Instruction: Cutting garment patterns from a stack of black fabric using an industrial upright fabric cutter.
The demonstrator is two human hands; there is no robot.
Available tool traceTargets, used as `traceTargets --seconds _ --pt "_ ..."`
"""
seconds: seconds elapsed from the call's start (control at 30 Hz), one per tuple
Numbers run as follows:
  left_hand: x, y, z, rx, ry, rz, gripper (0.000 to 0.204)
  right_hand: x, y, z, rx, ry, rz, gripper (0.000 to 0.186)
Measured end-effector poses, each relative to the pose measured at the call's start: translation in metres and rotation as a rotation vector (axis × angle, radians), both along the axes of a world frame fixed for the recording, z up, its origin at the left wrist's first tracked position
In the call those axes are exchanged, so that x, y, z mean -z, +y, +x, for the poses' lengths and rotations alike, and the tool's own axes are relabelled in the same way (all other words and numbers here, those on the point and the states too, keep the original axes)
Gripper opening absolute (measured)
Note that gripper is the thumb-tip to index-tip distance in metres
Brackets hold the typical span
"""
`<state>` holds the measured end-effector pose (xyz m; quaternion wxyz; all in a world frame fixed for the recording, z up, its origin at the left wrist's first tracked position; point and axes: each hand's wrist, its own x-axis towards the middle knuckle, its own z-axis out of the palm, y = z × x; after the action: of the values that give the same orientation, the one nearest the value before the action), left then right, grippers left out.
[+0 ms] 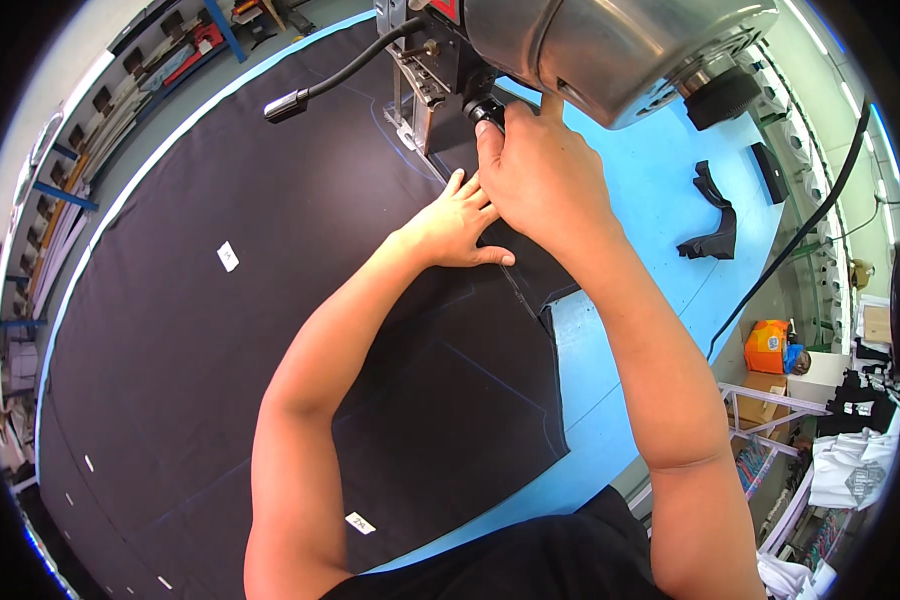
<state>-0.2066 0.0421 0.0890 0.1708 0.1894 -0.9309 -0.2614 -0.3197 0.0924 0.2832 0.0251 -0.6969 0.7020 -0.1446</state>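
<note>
Black fabric (170, 340) with thin blue chalk lines covers most of the table. At the top of the view an electric fabric cutting machine (580, 50), with a silvery motor body, stands over it. My right hand (545, 170) is wrapped round the machine's black handle (483, 104). Flat on the cloth, just below the machine's foot (405, 132), lies my left hand (458, 226), fingers spread beside a cut line (518, 288) in the fabric. The two hands overlap slightly in view. The blade itself is hard to make out.
Black fabric offcuts (715, 230) lie on the light blue tabletop (610, 400) at right. A black cable (800, 240) hangs on that side. White paper labels (228, 256) dot the fabric. Shelving (80, 170) stands at far left; a rack with garments (850, 465) is at lower right.
</note>
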Motion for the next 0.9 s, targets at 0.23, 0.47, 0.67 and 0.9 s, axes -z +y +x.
traceTargets --seconds 0.23,0.47,0.67,0.9 --pt "0.003 -0.019 0.010 -0.146 -0.109 -0.285 0.097 0.002 -0.007 0.004 -0.002 0.031 -0.015 0.038" --pt "0.009 -0.017 0.010 -0.151 -0.063 -0.238 0.097 0.003 -0.014 0.006 -0.009 0.051 -0.030 0.040" --pt "0.007 -0.016 0.011 -0.142 -0.044 -0.199 0.095 0.006 -0.019 0.010 -0.009 0.069 -0.040 0.040" --pt "0.007 -0.018 0.012 -0.116 -0.022 -0.182 0.092 0.007 -0.026 0.014 -0.014 0.095 -0.060 0.039"
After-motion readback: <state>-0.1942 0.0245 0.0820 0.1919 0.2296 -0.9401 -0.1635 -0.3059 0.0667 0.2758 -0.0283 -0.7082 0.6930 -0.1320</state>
